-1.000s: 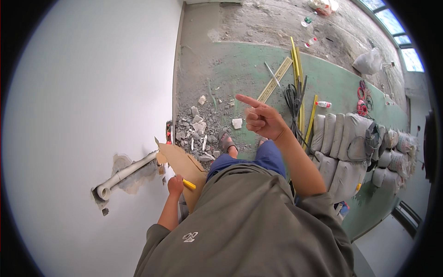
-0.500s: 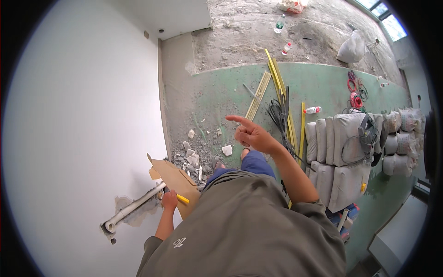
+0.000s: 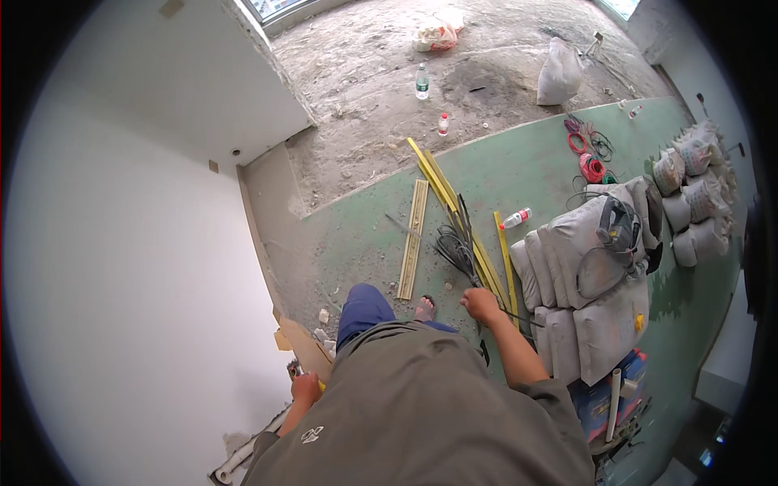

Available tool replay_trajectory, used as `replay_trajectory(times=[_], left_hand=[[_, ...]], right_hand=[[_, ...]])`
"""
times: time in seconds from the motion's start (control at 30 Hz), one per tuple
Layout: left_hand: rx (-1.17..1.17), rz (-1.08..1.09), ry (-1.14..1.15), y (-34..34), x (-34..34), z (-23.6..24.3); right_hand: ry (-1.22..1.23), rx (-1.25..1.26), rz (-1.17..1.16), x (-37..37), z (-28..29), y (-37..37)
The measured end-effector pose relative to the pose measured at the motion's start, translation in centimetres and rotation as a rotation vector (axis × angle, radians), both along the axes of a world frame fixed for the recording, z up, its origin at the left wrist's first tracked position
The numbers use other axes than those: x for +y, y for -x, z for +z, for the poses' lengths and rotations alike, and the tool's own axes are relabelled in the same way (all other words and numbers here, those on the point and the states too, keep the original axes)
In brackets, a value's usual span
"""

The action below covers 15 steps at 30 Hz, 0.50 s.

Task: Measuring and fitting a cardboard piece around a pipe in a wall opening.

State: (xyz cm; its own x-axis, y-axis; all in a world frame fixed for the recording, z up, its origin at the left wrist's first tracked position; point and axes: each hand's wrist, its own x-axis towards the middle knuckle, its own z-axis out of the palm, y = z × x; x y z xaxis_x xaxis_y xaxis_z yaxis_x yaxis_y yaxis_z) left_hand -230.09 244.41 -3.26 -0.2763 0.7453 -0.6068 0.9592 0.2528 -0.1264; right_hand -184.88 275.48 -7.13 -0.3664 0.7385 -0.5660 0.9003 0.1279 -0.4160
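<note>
My left hand [image 3: 305, 389], low beside the white wall, is closed around a yellow-handled tool [image 3: 322, 386]. A dark end of it sticks out past my fingers; its kind is unclear. Just beyond that hand, a brown cardboard sheet [image 3: 301, 344] leans by the wall. My right hand [image 3: 481, 306] hangs in front of my body with its fingers curled and nothing visible in them. In the picture it overlaps the lower end of a bundle of black cables [image 3: 455, 249] on the floor; contact cannot be made out.
Yellow strips [image 3: 446, 190] and a cream patterned trim piece [image 3: 413, 239] lie on the green floor. Grey sacks [image 3: 579, 251] are stacked to the right, with a power tool [image 3: 617, 223] on top. A pipe [image 3: 231, 466] sits in a wall groove. Bottles [image 3: 515, 218] stand or lie about.
My right hand has dropped from a pointing pose, its index finger now curled in. The view has turned and one leg has stepped forward. The left hand keeps its hold on the tool.
</note>
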Motion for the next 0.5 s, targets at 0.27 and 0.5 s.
replay_trajectory(times=[0.27,0.5], left_hand=[[-0.012,0.027,0.055,7.8,17.2,-4.1],[-0.217,0.013,-0.088,10.6,38.8,-3.4]], right_hand=[[0.312,-0.229,-0.451,-8.4,-11.7,-9.9],[0.526,-0.392,-0.090,-9.6,-22.0,-8.4]])
